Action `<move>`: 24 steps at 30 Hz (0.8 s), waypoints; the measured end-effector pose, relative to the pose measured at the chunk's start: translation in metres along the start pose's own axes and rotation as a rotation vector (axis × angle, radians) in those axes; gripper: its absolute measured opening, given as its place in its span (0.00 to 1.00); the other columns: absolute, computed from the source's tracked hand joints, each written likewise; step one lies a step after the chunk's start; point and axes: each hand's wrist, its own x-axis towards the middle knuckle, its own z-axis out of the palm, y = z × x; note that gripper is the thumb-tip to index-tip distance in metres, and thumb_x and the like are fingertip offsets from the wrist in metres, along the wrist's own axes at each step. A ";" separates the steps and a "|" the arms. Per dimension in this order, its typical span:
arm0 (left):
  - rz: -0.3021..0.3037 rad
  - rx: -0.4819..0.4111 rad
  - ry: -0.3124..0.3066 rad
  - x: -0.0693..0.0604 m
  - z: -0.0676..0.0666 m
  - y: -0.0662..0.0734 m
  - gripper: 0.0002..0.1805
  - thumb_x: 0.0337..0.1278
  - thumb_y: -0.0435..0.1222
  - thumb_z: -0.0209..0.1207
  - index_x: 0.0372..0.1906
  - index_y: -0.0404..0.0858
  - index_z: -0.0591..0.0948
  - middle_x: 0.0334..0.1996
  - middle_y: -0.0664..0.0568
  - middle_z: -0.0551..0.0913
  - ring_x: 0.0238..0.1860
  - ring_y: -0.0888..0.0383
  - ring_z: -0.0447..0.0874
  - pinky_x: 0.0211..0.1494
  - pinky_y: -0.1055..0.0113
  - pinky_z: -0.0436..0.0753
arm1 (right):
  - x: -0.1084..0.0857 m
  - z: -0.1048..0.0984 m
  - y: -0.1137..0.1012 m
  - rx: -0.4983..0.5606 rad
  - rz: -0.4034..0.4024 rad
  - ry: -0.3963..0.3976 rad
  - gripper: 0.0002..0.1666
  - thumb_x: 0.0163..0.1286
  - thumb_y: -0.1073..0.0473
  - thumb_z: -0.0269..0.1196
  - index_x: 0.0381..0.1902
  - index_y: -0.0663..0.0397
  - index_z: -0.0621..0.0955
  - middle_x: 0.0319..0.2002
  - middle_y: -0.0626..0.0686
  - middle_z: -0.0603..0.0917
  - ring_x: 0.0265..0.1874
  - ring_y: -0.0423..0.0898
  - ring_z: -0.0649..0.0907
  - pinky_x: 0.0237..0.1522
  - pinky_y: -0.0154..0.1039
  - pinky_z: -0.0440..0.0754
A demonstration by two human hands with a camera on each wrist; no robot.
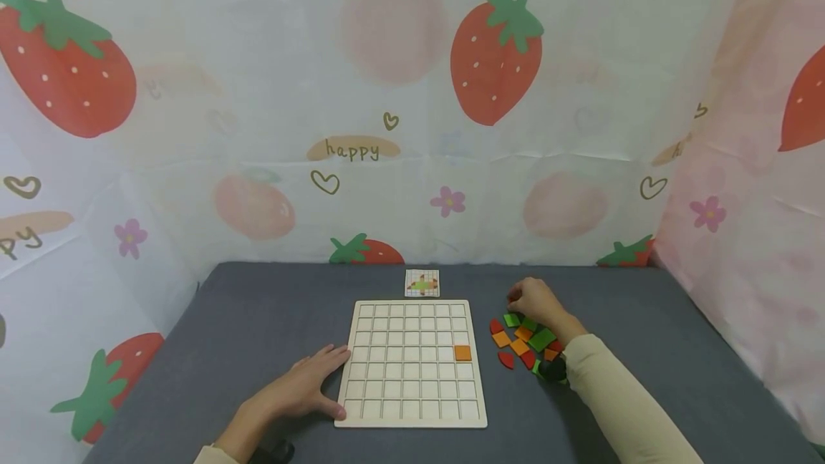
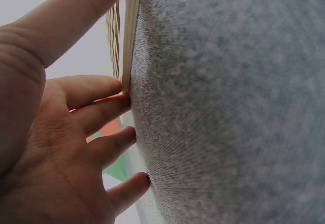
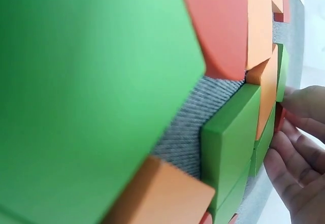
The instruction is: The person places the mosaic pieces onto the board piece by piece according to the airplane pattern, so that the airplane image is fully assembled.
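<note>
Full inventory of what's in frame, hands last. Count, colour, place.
Tabletop: 1, dark grey, under everything
Grid board: 1, pale wood, table centre
Orange square: 1, orange, on board's rightmost column
Picture card: 1, white with coloured print, beyond board's far edge
Loose pieces: several, overlapped, exact count unclear; green, orange, red; right of board
Red piece: 1, red, pinched in right hand
Printed backdrop: sheet count unclear, mostly white, behind and at sides
Sleeves: 2, cream, both forearms
Left hand: 1, touching board's left edge
Right hand: 1, far end of pile
</note>
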 end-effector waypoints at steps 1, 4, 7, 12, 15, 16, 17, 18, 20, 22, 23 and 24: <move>0.002 -0.002 -0.002 0.000 0.000 0.000 0.55 0.36 0.49 0.75 0.71 0.29 0.64 0.71 0.35 0.64 0.75 0.33 0.53 0.68 0.29 0.54 | 0.000 0.000 0.000 -0.002 0.000 0.003 0.15 0.63 0.65 0.66 0.46 0.67 0.84 0.43 0.63 0.86 0.40 0.55 0.85 0.40 0.46 0.85; 0.003 -0.006 -0.006 0.000 0.000 0.000 0.55 0.36 0.49 0.75 0.71 0.29 0.64 0.71 0.35 0.64 0.75 0.33 0.52 0.68 0.29 0.54 | 0.001 0.001 0.000 -0.002 -0.007 0.006 0.15 0.63 0.64 0.66 0.46 0.67 0.84 0.43 0.63 0.86 0.40 0.54 0.85 0.40 0.46 0.85; -0.004 -0.007 -0.010 0.001 0.000 0.000 0.55 0.36 0.50 0.74 0.71 0.29 0.64 0.72 0.35 0.64 0.75 0.33 0.52 0.68 0.29 0.54 | 0.000 0.000 0.000 0.014 -0.009 0.011 0.15 0.63 0.64 0.66 0.46 0.67 0.84 0.43 0.63 0.86 0.40 0.54 0.85 0.39 0.45 0.85; -0.010 -0.006 -0.008 0.000 0.000 0.000 0.55 0.36 0.50 0.75 0.71 0.29 0.64 0.72 0.36 0.64 0.75 0.34 0.52 0.68 0.30 0.54 | -0.004 -0.001 -0.001 0.037 -0.059 0.036 0.14 0.63 0.63 0.66 0.45 0.65 0.85 0.43 0.62 0.85 0.40 0.54 0.84 0.39 0.45 0.84; -0.009 -0.003 -0.003 0.001 0.000 0.000 0.55 0.35 0.49 0.75 0.71 0.29 0.64 0.71 0.35 0.64 0.75 0.33 0.53 0.68 0.30 0.54 | -0.007 0.000 -0.005 0.070 -0.093 0.055 0.14 0.63 0.63 0.66 0.46 0.65 0.85 0.43 0.61 0.83 0.40 0.53 0.83 0.40 0.46 0.83; -0.014 -0.004 -0.002 0.001 0.000 0.000 0.55 0.35 0.48 0.75 0.71 0.29 0.64 0.72 0.36 0.64 0.75 0.34 0.53 0.68 0.30 0.54 | -0.008 0.001 -0.007 0.084 -0.104 0.058 0.14 0.63 0.63 0.66 0.46 0.65 0.85 0.43 0.61 0.83 0.40 0.53 0.83 0.40 0.46 0.83; -0.019 -0.005 -0.002 0.002 0.000 0.000 0.55 0.35 0.48 0.75 0.71 0.29 0.64 0.72 0.36 0.64 0.75 0.34 0.52 0.68 0.30 0.54 | -0.009 0.001 -0.008 0.098 -0.111 0.062 0.14 0.63 0.63 0.66 0.46 0.65 0.85 0.43 0.61 0.82 0.40 0.53 0.82 0.39 0.45 0.83; -0.026 -0.004 -0.002 0.002 0.000 0.000 0.55 0.35 0.48 0.75 0.71 0.30 0.64 0.72 0.36 0.64 0.75 0.34 0.52 0.69 0.31 0.54 | -0.010 0.002 -0.010 0.107 -0.121 0.065 0.14 0.63 0.63 0.66 0.46 0.65 0.85 0.43 0.60 0.82 0.40 0.52 0.82 0.38 0.45 0.83; -0.037 -0.002 -0.004 0.003 0.000 0.001 0.55 0.35 0.48 0.75 0.71 0.30 0.65 0.72 0.37 0.64 0.75 0.35 0.52 0.69 0.31 0.54 | -0.013 0.003 -0.012 0.121 -0.140 0.067 0.15 0.63 0.64 0.66 0.47 0.65 0.85 0.43 0.60 0.82 0.39 0.51 0.82 0.37 0.42 0.83; -0.043 0.002 -0.006 0.003 0.001 0.001 0.55 0.34 0.49 0.75 0.71 0.31 0.65 0.72 0.37 0.64 0.75 0.35 0.52 0.69 0.31 0.54 | -0.015 0.004 -0.014 0.135 -0.152 0.066 0.15 0.63 0.64 0.66 0.47 0.65 0.84 0.42 0.59 0.82 0.39 0.50 0.82 0.36 0.40 0.83; -0.042 0.002 -0.006 0.003 0.001 0.001 0.55 0.34 0.49 0.75 0.71 0.30 0.65 0.72 0.37 0.64 0.75 0.35 0.52 0.69 0.31 0.55 | -0.016 0.004 -0.015 0.140 -0.157 0.067 0.15 0.63 0.64 0.66 0.48 0.65 0.84 0.42 0.59 0.82 0.39 0.50 0.83 0.36 0.40 0.83; -0.040 0.004 -0.005 0.003 0.001 0.001 0.55 0.34 0.49 0.75 0.71 0.30 0.65 0.72 0.37 0.64 0.75 0.35 0.53 0.69 0.31 0.55 | -0.017 0.005 -0.016 0.143 -0.165 0.067 0.15 0.63 0.64 0.66 0.48 0.65 0.84 0.42 0.58 0.82 0.39 0.50 0.83 0.36 0.39 0.83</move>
